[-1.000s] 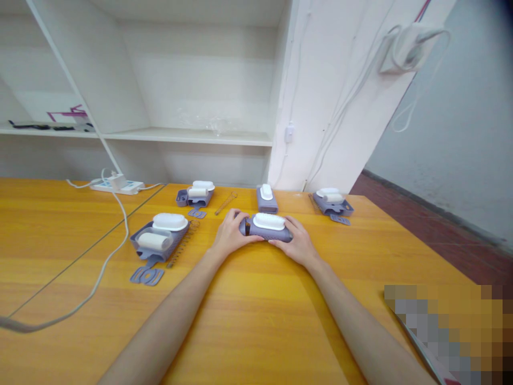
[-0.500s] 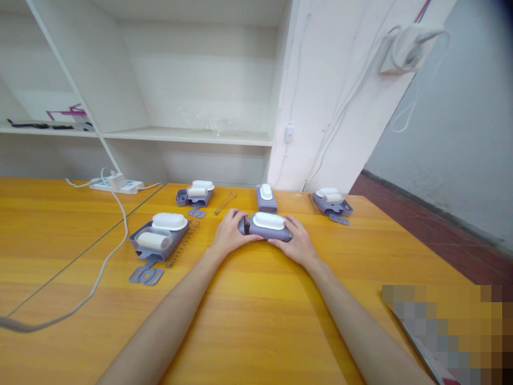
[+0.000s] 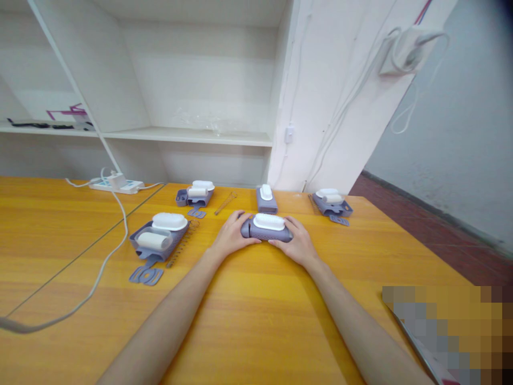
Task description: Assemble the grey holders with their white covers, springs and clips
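right now both hands close on one grey-purple case (image 3: 267,230) that lies flat on the orange table (image 3: 256,321), just ahead of the person and near the middle of the far half. its long axis runs left to right across the view, so each hand takes one end. the left hand (image 3: 231,235) wraps the left end, where a darker cap sits, fingers curled over the top and thumb along the near side. the right hand (image 3: 295,243) cups the right end from the near side, fingers bent round the corner. a white oval pad (image 3: 269,221) sits on top of the case, between the two hands and untouched. both hands are equally close; neither leads.

against the earlier frames, the case sits a shade flatter and lower on the table, and the left end looks pushed further in, with less dark gap showing under the left fingers. the hands have hardly moved otherwise.

around it: a like closed case (image 3: 266,198) just behind, open kits (image 3: 158,238) with white rollers to the left and far right, a loose spring (image 3: 180,247), and a power strip (image 3: 116,185) with its white cable (image 3: 112,251).
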Motion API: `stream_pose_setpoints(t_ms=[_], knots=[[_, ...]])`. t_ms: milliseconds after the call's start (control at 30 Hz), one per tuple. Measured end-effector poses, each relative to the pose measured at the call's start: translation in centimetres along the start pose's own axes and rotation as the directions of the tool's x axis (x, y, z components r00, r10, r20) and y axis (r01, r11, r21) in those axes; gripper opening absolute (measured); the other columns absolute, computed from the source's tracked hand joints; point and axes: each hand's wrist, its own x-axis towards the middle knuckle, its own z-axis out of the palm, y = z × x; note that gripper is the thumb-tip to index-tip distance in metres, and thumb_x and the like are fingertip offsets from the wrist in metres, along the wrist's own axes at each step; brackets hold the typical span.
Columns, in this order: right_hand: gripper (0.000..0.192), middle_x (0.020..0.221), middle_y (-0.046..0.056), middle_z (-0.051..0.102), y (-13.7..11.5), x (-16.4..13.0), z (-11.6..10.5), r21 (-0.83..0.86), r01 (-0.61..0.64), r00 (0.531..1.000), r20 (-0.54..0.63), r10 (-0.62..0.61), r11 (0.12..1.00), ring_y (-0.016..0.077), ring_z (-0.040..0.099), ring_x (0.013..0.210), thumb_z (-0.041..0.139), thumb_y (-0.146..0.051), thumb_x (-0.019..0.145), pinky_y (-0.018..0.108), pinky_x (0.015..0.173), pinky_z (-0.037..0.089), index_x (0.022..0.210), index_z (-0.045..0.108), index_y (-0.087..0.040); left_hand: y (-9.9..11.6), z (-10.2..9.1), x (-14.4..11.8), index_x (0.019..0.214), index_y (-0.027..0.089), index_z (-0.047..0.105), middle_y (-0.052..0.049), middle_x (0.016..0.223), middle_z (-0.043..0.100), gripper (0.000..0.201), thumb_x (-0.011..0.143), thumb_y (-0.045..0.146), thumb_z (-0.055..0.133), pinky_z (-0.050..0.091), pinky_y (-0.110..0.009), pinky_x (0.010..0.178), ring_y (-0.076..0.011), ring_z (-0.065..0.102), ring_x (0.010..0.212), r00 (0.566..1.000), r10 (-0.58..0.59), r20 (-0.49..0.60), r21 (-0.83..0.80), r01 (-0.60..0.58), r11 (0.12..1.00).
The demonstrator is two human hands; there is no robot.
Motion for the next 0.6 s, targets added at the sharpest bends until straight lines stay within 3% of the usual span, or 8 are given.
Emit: stream_pose_setpoints(t_ms=[267,467,600], knots=[[0.067,0.119,0.012,0.058,0.21,0.16,-0.01,0.042,-0.111,0.991,-0.066,0.114,0.993,0.0278,0.053,0.111,0.071,-0.057,0.061,0.043,0.099,0.041,0.113,0.060,-0.016,0.36,-0.07,-0.13,0.128,0.026,0.045,-0.010,0.131,0.040,0.065,0.069,0.038,0.069,0.039,-0.040,0.103,-0.0271,0.044,0.122,0.999,0.036,0.010,0.026,-0.036,0.999],[0.068,0.116,0.011,0.060,0.22,0.33,-0.08,0.127,-0.164,0.981,-0.088,0.176,0.978,0.0273,0.056,0.107,0.072,-0.058,0.059,0.043,0.097,0.043,0.112,0.061,-0.017,0.24,0.06,-0.19,0.133,0.022,0.040,-0.012,0.139,0.028,0.081,0.061,0.039,0.075,0.036,-0.045,0.105,-0.0313,0.037,0.127,0.999,0.048,0.026,0.004,-0.048,0.999],[0.067,0.114,0.011,0.062,0.28,0.40,-0.09,0.154,-0.180,0.975,-0.106,0.197,0.971,0.0271,0.058,0.105,0.073,-0.057,0.058,0.043,0.096,0.044,0.111,0.061,-0.016,0.25,0.00,-0.08,0.132,0.021,0.039,-0.012,0.137,0.031,0.073,0.065,0.026,0.069,0.039,-0.041,0.103,-0.0286,0.042,0.124,0.999,0.047,0.007,0.004,-0.047,0.999]])
